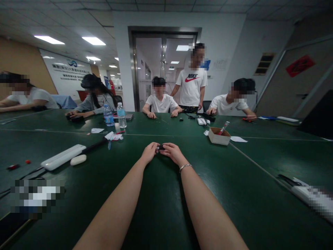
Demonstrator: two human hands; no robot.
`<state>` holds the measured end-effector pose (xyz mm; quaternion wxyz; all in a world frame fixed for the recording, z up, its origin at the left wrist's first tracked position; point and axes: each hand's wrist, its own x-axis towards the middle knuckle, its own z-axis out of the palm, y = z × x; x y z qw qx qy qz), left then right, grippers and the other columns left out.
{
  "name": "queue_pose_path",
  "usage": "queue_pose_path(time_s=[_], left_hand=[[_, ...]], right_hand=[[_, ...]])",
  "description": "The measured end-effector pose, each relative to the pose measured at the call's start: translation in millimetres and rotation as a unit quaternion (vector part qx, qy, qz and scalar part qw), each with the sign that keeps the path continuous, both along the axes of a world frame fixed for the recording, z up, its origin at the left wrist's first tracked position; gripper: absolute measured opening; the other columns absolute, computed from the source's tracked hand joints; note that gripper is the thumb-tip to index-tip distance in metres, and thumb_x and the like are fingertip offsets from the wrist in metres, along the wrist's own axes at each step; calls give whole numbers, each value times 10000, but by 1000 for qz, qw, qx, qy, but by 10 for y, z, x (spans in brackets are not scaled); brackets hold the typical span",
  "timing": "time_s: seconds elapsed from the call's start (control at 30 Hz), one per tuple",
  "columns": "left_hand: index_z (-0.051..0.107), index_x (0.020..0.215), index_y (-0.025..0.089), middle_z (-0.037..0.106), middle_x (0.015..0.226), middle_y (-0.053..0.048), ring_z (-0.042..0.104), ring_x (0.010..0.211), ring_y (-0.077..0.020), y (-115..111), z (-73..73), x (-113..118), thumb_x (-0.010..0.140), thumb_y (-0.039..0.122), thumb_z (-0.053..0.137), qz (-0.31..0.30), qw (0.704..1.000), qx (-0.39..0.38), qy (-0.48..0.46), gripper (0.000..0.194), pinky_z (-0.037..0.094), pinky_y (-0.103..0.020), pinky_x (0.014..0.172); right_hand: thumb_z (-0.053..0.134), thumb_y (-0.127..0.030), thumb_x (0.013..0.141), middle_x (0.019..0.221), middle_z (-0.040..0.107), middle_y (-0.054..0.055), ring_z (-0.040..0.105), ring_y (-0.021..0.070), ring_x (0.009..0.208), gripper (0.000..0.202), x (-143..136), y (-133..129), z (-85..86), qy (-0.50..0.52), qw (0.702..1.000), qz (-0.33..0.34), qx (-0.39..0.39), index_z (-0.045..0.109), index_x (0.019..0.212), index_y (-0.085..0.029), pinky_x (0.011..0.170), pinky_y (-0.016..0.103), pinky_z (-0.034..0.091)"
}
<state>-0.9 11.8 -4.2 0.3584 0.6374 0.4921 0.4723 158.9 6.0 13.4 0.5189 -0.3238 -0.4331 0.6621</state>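
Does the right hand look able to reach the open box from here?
Likely yes: nothing seems to stand between the right hand and the open box, though that hand is occupied, holding a small dark object with the left hand.

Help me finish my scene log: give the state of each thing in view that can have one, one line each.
Left hand: gripping a small dark object
Right hand: also gripping it
Small dark object: held in both hands
Two water bottles: upright
Cardboard box: open-topped, an item poking out
White oval object: lying flat
Bracelet: worn on right wrist
Ceiling lights: lit
Glass doors: appear shut
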Motion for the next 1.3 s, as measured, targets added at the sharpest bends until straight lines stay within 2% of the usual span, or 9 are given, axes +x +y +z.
queue_pose_path(time_s=[0.2,0.3,0.53,0.67,0.8,0.93,1.03,1.17,1.3], left_hand=[[618,974,194,618,927,-39,560,820,-152,-30,45,-12,795,245,479,-24,999,24,-9,232,442,-270,749],[618,976,183,615,936,-52,559,875,-170,-67,94,-11,764,232,534,-27,999,39,-15,233,437,-290,808],[608,946,170,589,764,-31,527,629,-127,-68,93,13,841,363,425,4,1000,-19,-12,286,430,-248,609],[608,953,168,600,815,-34,535,673,-125,-54,80,11,805,321,487,-1,1000,-6,-30,245,431,-241,639],[610,954,156,574,698,-19,521,613,-125,-33,58,6,841,354,416,-11,1000,-11,-26,299,420,-243,601],[614,962,171,611,840,-39,550,717,-137,-17,39,0,807,328,480,-5,1000,12,-22,258,433,-249,666],[618,955,168,606,783,-36,550,692,-143,-19,43,-4,830,348,433,-2,1000,2,-14,286,434,-259,659],[617,966,178,621,868,-38,564,750,-142,-23,49,-8,802,297,477,-2,1000,12,-14,246,437,-257,706],[612,982,172,605,764,-30,559,708,-146,-28,50,-10,826,322,437,-7,1000,2,2,279,434,-266,685]], right_hand=[[646,-68,771,781,665,80,684,203,677,108,7,-13,17,2,1000,-4,-2,595,858,-108,685,313,581],[633,-64,779,780,663,80,684,204,674,97,6,-13,24,0,1000,-12,-9,594,856,-109,685,315,581],[652,-76,768,786,657,77,684,206,687,107,3,-6,13,-1,1000,-8,-6,597,851,-112,704,329,580],[633,-71,779,779,658,79,684,207,680,90,5,-9,18,-2,1000,-9,-8,596,852,-108,690,319,580],[641,-77,776,763,662,72,684,199,673,86,5,-8,18,1,1000,-8,-8,598,841,-114,690,313,580],[663,-84,763,764,661,73,685,205,679,105,4,-1,4,7,1000,-9,-4,597,838,-114,693,316,579],[656,-84,770,780,662,77,685,205,681,98,4,7,-8,5,1000,-6,-3,597,842,-114,693,316,580],[647,-80,778,782,663,84,686,212,686,99,5,12,-11,8,1000,-6,-3,598,860,-110,705,328,579],[655,-73,771,774,660,84,686,215,678,102,3,4,3,11,1000,-7,-8,598,850,-103,702,326,580]])
